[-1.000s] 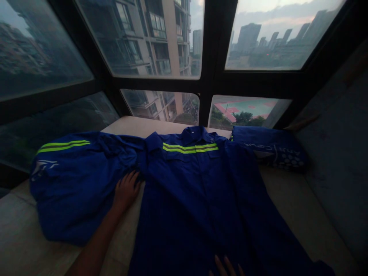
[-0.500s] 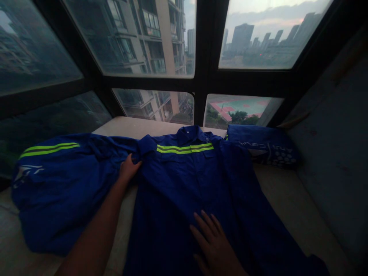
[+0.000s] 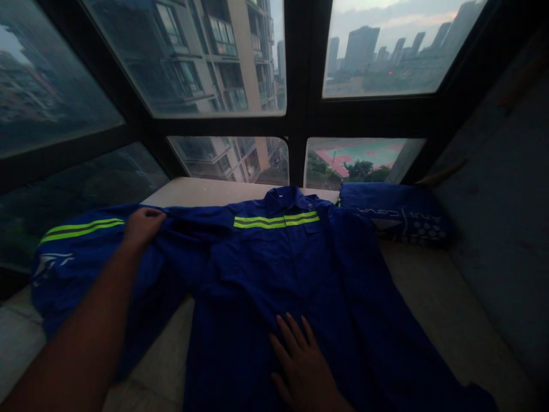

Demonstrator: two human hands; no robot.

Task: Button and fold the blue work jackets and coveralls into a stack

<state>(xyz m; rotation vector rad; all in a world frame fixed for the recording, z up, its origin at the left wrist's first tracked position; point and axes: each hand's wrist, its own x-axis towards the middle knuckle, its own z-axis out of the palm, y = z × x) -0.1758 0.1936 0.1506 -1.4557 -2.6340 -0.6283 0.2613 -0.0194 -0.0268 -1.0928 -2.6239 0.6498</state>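
Observation:
A blue work jacket (image 3: 274, 269) with a yellow-green reflective stripe across its chest lies spread front side up, collar toward the window. My left hand (image 3: 143, 228) is closed, pinching the jacket's sleeve, which is stretched out to the left. Fingers spread, my right hand (image 3: 300, 360) rests flat on the lower front of the jacket. Beneath and beside my left arm lies another blue garment (image 3: 81, 252) with a similar stripe and a white print; the sleeve partly covers it.
A folded blue garment (image 3: 390, 212) with white lettering sits at the back right, near the wall (image 3: 501, 240). Dark-framed windows (image 3: 300, 120) rise behind the pale ledge (image 3: 206, 191) on which the clothes lie.
My left hand has moved left and away from the jacket's shoulder, drawing the sleeve out sideways. My right hand has shifted slightly left and still lies on the jacket.

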